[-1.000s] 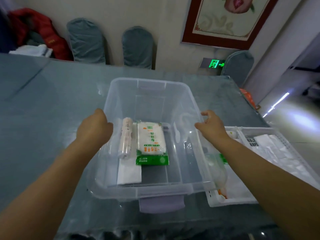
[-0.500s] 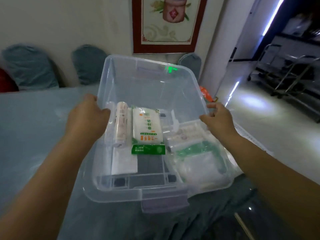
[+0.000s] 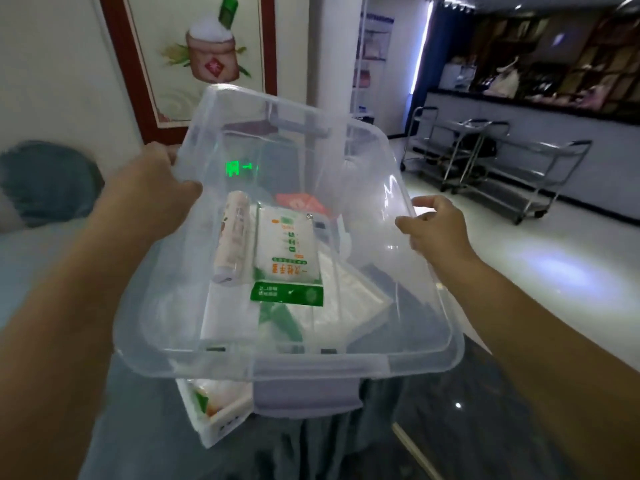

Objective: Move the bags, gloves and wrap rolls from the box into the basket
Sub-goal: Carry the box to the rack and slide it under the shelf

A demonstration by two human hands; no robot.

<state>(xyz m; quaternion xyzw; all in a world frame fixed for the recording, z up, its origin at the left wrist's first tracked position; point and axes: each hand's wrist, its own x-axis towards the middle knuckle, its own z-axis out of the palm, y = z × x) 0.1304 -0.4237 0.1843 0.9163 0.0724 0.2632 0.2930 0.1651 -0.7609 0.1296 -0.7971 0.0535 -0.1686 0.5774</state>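
Observation:
I hold a clear plastic box (image 3: 429,344) up in the air, tilted. My left hand (image 3: 149,188) grips its left rim and my right hand (image 3: 436,226) grips its right rim. Inside lie a wrap roll (image 3: 232,237) on the left, a white glove packet with a green end (image 3: 287,261) beside it, and a flat white bag (image 3: 228,317) below the roll. The white basket (image 3: 221,424) sits under the box at the table's edge; only its near corner shows, with packets in it, and more of its contents appear through the box floor.
A grey-blue tablecloth (image 3: 145,431) covers the table below. A chair back (image 3: 45,181) stands at far left beneath a framed picture (image 3: 194,60). Metal trolleys (image 3: 498,164) stand on the shiny floor to the right.
Both hands lifted the box off the table and carried it right, over the basket. The box now tilts more and my view has turned right toward the room.

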